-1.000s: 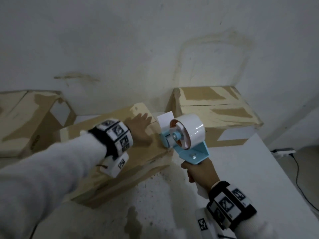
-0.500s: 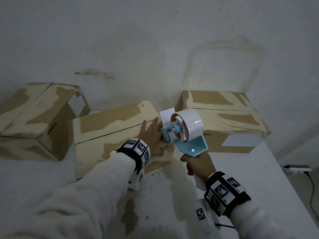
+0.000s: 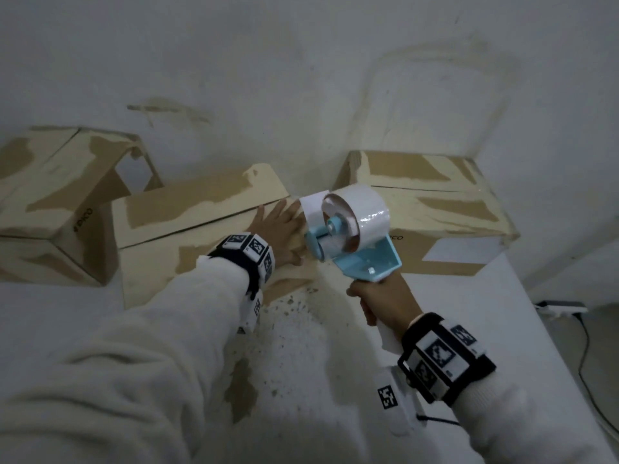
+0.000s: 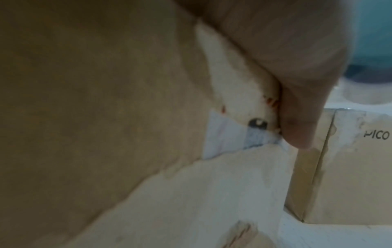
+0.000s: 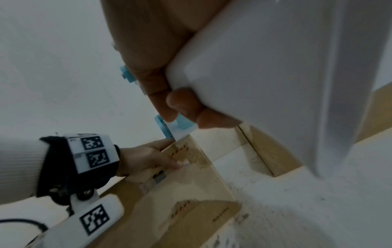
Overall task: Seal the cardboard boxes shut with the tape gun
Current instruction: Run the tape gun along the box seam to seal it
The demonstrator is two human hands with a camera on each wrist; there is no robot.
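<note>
The middle cardboard box (image 3: pixel 194 222) lies on the white table with its top flaps closed along a dark seam. My left hand (image 3: pixel 278 229) rests flat on the right end of its top. Its thumb (image 4: pixel 301 100) presses the box's end face (image 4: pixel 84 100). My right hand (image 3: pixel 382 299) grips the white handle (image 5: pixel 265 67) of the blue tape gun (image 3: pixel 351 236). The gun carries a white tape roll and is held just off the box's right end, its loose tape tab beside my left fingers. The right wrist view shows my left hand (image 5: pixel 146 161) on the box corner (image 5: pixel 191 193).
A second box (image 3: pixel 435 209) stands against the wall at the right, close behind the tape gun. A third box (image 3: pixel 57 202) sits tilted at the far left. The table (image 3: pixel 469 313) ends at the right, where a power strip (image 3: pixel 562 308) and cable lie on the floor.
My left forearm has dropped lower and swung toward me while the hand stays on the box's right end. The tape gun remains beside that end, a little closer to my fingers.
</note>
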